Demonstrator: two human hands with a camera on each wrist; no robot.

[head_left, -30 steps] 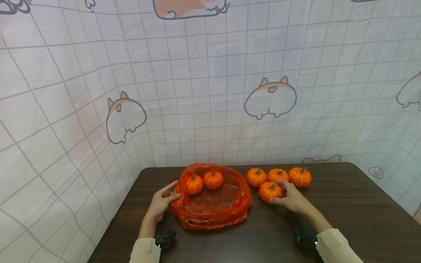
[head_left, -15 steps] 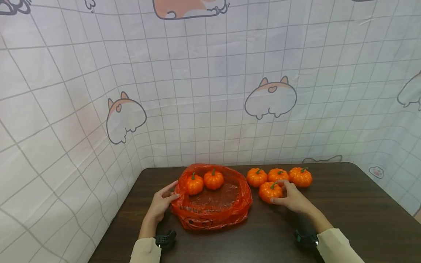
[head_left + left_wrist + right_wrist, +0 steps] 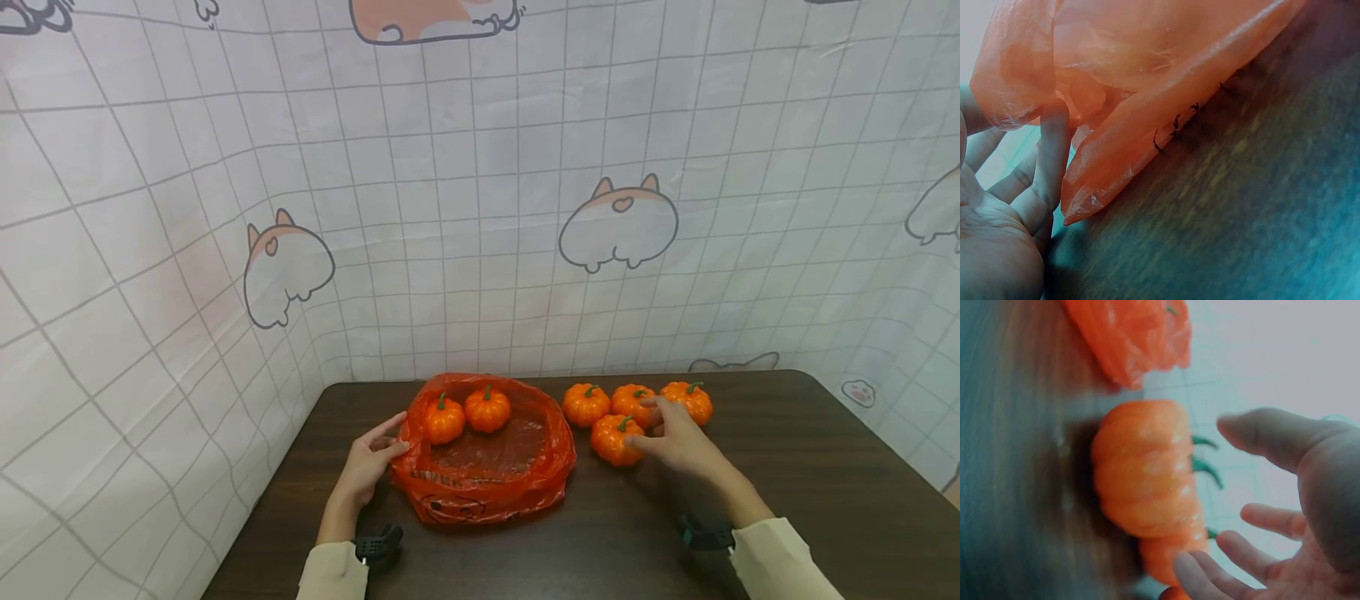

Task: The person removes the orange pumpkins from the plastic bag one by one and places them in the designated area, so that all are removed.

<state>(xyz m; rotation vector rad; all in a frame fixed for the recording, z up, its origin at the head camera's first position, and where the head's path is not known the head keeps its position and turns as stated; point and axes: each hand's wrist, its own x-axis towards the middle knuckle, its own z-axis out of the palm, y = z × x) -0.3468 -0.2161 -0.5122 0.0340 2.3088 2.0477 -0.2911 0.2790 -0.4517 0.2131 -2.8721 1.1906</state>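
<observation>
An orange-red plastic bag (image 3: pixel 495 504) lies with its mouth spread wide, two small pumpkins inside: one pumpkin (image 3: pixel 444 420) at its left and another pumpkin (image 3: pixel 487 409) beside it. At the bag's left edge my left hand (image 3: pixel 365 467) holds the rim, the film lying among the fingers (image 3: pixel 1054 156) in the left wrist view. My right hand (image 3: pixel 684 442) hovers, thumb and fingers spread, just right of the nearest loose pumpkin (image 3: pixel 615 440). In the right wrist view a gap shows between the thumb (image 3: pixel 1266 434) and that pumpkin (image 3: pixel 1141 469).
Behind the nearest pumpkin stand three more: a left pumpkin (image 3: pixel 586 406), a middle pumpkin (image 3: pixel 630 400) and a right pumpkin (image 3: pixel 693 402), partly behind my fingers. The dark wooden table (image 3: pixel 600 550) ends at a grid-patterned cloth (image 3: pixel 480 250) with dog drawings.
My right hand has let go of the nearest pumpkin and shifted slightly up and right, fingers opening. The pumpkins, the bag and my left hand stay where they were.
</observation>
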